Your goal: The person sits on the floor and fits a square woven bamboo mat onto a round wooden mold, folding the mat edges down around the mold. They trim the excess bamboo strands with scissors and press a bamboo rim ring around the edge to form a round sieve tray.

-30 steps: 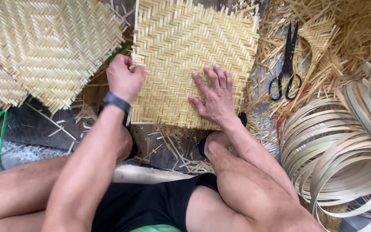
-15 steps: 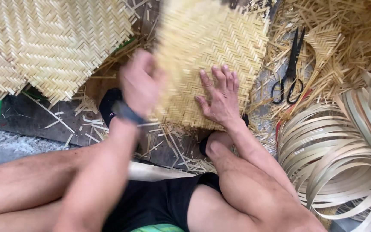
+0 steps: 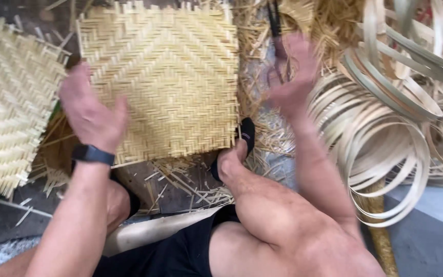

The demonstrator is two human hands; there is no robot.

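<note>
A square woven bamboo mat (image 3: 165, 77) lies flat on the ground in front of me. My left hand (image 3: 91, 113), with a black band on its wrist, hovers at the mat's lower left corner with fingers apart and holds nothing. My right hand (image 3: 293, 72) is raised to the right of the mat, blurred, fingers spread and empty. It is over the black scissors (image 3: 275, 23) that lie among straw scraps. My right foot in a black sandal (image 3: 244, 136) rests at the mat's lower right corner.
A second, larger woven mat (image 3: 11, 107) lies at the left. Coiled bamboo strip hoops (image 3: 385, 128) pile up on the right. Loose bamboo slivers (image 3: 190, 190) litter the ground around my legs.
Both hands have lifted off the mat: the right hand went from flat on its lower right part to the air on the right, the left hand moved to the lower left corner. The view shifted.
</note>
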